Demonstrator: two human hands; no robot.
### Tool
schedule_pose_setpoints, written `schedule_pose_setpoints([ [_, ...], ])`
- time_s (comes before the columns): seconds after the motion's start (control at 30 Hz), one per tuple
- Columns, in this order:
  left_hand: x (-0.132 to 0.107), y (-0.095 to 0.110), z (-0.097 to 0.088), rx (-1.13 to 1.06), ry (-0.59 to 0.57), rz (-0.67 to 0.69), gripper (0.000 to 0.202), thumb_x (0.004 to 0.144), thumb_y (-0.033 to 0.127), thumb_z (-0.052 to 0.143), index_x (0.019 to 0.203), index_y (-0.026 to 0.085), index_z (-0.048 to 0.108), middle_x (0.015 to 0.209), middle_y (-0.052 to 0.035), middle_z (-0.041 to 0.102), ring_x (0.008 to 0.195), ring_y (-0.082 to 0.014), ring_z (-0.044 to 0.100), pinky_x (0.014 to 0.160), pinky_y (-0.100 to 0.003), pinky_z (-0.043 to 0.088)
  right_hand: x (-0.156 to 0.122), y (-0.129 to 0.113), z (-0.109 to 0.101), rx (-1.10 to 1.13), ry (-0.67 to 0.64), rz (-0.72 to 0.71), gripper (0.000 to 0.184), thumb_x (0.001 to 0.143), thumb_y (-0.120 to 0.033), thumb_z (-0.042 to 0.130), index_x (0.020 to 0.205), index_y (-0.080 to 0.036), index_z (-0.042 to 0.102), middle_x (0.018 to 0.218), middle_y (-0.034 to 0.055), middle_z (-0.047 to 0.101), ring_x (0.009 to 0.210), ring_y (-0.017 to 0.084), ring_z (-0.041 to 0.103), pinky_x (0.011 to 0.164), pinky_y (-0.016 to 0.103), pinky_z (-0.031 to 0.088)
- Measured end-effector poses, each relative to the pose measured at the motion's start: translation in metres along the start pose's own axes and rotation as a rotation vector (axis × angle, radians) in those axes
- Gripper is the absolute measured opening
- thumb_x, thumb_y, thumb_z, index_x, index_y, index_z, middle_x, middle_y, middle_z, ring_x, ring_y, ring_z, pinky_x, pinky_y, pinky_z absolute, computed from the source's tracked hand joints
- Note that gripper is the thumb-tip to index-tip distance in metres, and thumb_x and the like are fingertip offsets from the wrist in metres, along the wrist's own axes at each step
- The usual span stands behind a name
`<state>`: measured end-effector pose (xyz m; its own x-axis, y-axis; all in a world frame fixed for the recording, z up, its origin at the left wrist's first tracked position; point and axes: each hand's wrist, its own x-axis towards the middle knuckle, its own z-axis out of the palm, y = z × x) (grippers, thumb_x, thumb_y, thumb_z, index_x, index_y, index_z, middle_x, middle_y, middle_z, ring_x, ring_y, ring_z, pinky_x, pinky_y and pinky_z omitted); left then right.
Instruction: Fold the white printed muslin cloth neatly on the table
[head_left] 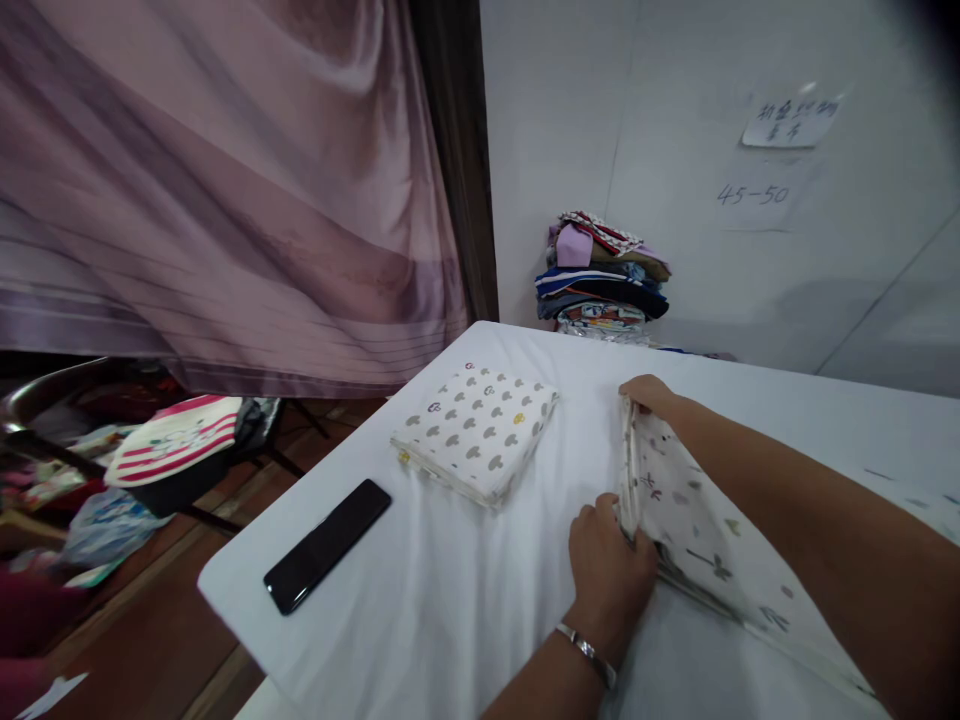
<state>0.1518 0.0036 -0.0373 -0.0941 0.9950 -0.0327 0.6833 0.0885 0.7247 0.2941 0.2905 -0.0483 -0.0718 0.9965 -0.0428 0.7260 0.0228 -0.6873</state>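
A white cloth with small leaf and flower prints (697, 520) lies folded in layers on the right side of the table. My left hand (611, 560), a silver bracelet at its wrist, grips the near corner of its left edge, fingers curled round the layers. At the far corner of that same edge, my right hand (651, 392) pinches the cloth, its arm reaching across from the right. To the left rests a neatly folded white cloth with grey mushroom prints (476, 430), apart from both hands.
A black phone (328, 545) lies near the left edge of the white-covered table (420, 620). Behind the table a pile of folded clothes (604, 275) stands against the wall. A pink curtain (300, 180) hangs at left, above a chair with a striped cushion (176, 440).
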Motion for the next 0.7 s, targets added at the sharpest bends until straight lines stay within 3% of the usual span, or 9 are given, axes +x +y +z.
schedule_pose_setpoints([
  [0.13,0.000,-0.001,0.000,0.027,-0.011,0.017,0.035,0.076,0.026,0.049,0.109,0.018,0.051,0.097,-0.0070,0.059,0.092,-0.0231,0.049,0.081,-0.033,0.032,-0.022,0.015,-0.018,-0.066,0.064,0.000,0.025,0.090,-0.030,0.050,0.104,-0.011,0.058,0.091,0.0082,0.063,0.076,0.015,0.061,0.068,0.030,0.052],
  [0.23,-0.001,-0.001,0.001,0.029,0.022,0.029,0.036,0.075,0.026,0.050,0.109,0.018,0.052,0.094,-0.0065,0.059,0.090,-0.0233,0.049,0.080,-0.034,0.032,-0.050,0.026,-0.021,-0.172,0.103,-0.100,0.030,0.086,-0.027,0.049,0.111,-0.012,0.057,0.107,0.0136,0.061,0.098,0.024,0.058,0.085,0.038,0.047],
  [0.33,-0.001,-0.002,0.003,0.033,0.062,0.041,0.036,0.073,0.024,0.051,0.109,0.017,0.053,0.092,-0.0068,0.060,0.089,-0.0235,0.050,0.080,-0.034,0.031,-0.071,0.032,-0.010,-0.290,0.061,-0.224,0.035,0.084,-0.030,0.049,0.116,-0.015,0.055,0.123,0.0121,0.054,0.115,0.025,0.048,0.100,0.040,0.036],
  [0.5,-0.001,-0.002,0.000,0.045,0.047,0.032,0.034,0.076,0.026,0.049,0.108,0.017,0.054,0.090,-0.0071,0.060,0.090,-0.0243,0.050,0.082,-0.035,0.031,-0.073,0.032,0.004,-0.431,0.038,-0.278,0.040,0.089,-0.033,0.037,0.122,-0.013,0.049,0.130,0.0153,0.048,0.122,0.028,0.041,0.102,0.047,0.031],
  [0.7,-0.001,-0.002,-0.003,0.056,0.048,0.032,0.026,0.075,0.025,0.050,0.100,0.016,0.054,0.085,-0.0062,0.061,0.088,-0.0230,0.051,0.082,-0.034,0.031,-0.082,0.024,-0.013,-0.421,0.092,-0.371,0.040,0.086,-0.021,0.037,0.121,-0.012,0.054,0.130,0.0129,0.048,0.122,0.026,0.040,0.103,0.040,0.032],
])
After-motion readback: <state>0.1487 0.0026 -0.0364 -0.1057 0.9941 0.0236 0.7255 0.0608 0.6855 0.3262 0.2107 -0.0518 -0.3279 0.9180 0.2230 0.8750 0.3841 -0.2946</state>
